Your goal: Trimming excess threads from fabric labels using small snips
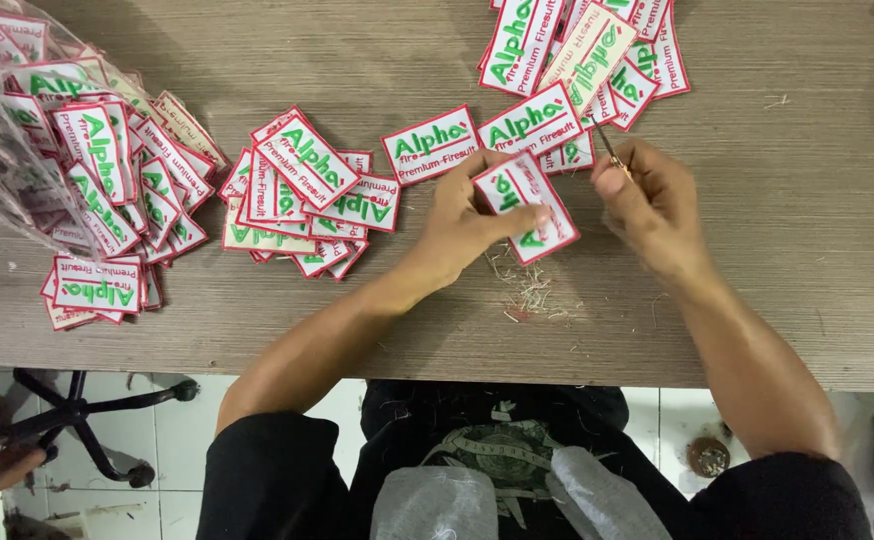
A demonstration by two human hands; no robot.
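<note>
White, red-bordered embroidered patch [524, 207], light and floppy, we pinch by its edge in our left hand [462, 222], our right hand [647, 200] closed on small snips [612, 150].

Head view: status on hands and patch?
Left hand pinches white red-edged patch above table. Right hand grips small snips at patch's edge. Thread scraps below; patch piles alongside, nothing blocking.

Sleeves: my black short sleeves end above the elbows, forearms bare.
Shirt: my black shirt [502, 440] carries a pale round printed emblem on the chest.
Hands: my left hand [467, 225] and right hand [652, 205] are bare, no gloves, rings or watch.
</note>
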